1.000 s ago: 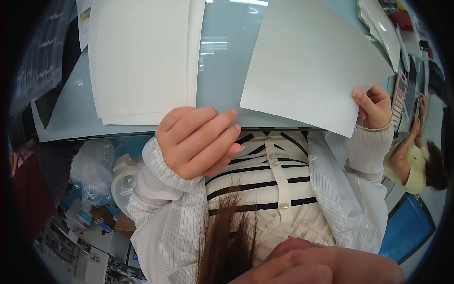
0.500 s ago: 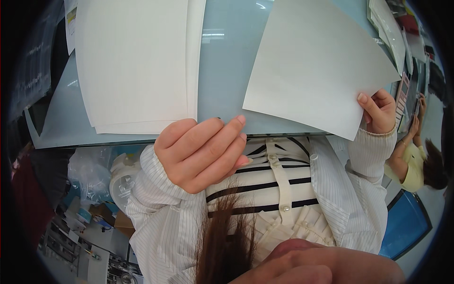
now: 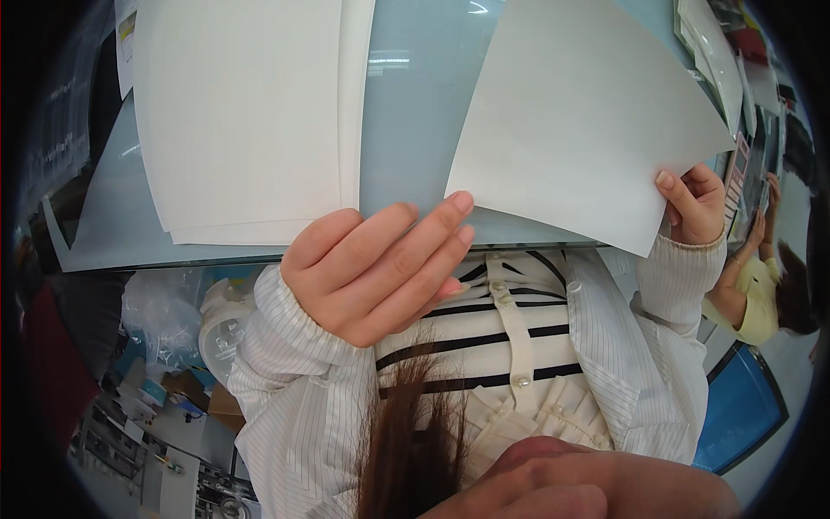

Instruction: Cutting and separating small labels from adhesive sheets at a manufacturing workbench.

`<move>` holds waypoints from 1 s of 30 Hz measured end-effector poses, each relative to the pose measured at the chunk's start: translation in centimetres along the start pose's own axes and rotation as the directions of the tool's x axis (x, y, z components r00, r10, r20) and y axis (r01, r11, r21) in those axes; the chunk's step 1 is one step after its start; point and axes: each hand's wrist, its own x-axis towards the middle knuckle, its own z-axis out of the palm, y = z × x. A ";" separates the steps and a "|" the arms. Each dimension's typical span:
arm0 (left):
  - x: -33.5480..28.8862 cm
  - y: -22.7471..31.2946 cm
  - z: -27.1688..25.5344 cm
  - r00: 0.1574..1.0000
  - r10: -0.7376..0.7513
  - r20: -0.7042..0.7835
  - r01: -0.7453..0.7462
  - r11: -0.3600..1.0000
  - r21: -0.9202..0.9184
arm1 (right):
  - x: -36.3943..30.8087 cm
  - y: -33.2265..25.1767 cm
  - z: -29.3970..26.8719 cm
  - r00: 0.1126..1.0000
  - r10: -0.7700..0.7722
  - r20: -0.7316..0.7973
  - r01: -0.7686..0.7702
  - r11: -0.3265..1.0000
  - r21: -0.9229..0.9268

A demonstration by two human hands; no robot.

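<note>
Glossy blue tabletop (image 3: pixel 415 138) | left: overlapping white sheets (image 3: pixel 246 112) | right: shiny packets (image 3: pixel 711 60)

A pale blue, glossy desk (image 3: pixel 406 112) is catching streaks of light. Over on the right, shiny white flat packets (image 3: pixel 713 60) are lying in a pile, and a pink, calculator-like device with pale keys (image 3: pixel 736 176) is resting near them. Beyond, a co-worker in a light yellow top (image 3: pixel 752 294) is stretching both arms out, with a bright blue, dark-rimmed panel (image 3: pixel 742 406) showing nearby. At left, a crumpled clear plastic bag (image 3: pixel 164 316) is bulging beside a white, rounded container (image 3: pixel 223 324); a brown cardboard box (image 3: pixel 226 408) is sitting near.
</note>
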 end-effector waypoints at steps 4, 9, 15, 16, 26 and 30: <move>0.0 0.2 0.3 1.000 -0.011 0.009 0.011 0.999 0.033 | 0.0 -0.1 0.2 1.000 -0.003 -0.011 0.003 1.000 -0.002; 0.1 0.3 0.2 0.999 -0.038 0.039 0.035 0.997 0.070 | 0.0 -0.1 0.2 1.000 0.015 -0.007 -0.015 1.000 0.002; 0.2 0.3 0.3 0.999 -0.031 0.039 0.029 0.997 0.066 | 0.2 -0.3 0.5 1.000 0.019 -0.018 -0.019 1.000 0.015; 0.2 0.3 0.2 0.999 -0.031 0.039 0.028 0.997 0.065 | 0.2 -0.6 0.7 0.999 0.019 -0.029 -0.019 1.000 0.000; 0.2 0.3 0.2 0.998 -0.045 0.045 0.042 0.998 0.052 | 0.4 -0.4 0.4 0.999 0.046 -0.007 -0.046 0.999 0.000; 0.4 0.4 -0.2 0.996 -0.051 0.080 0.047 0.997 0.057 | 0.3 -0.7 0.5 0.998 0.059 -0.004 -0.059 0.998 -0.014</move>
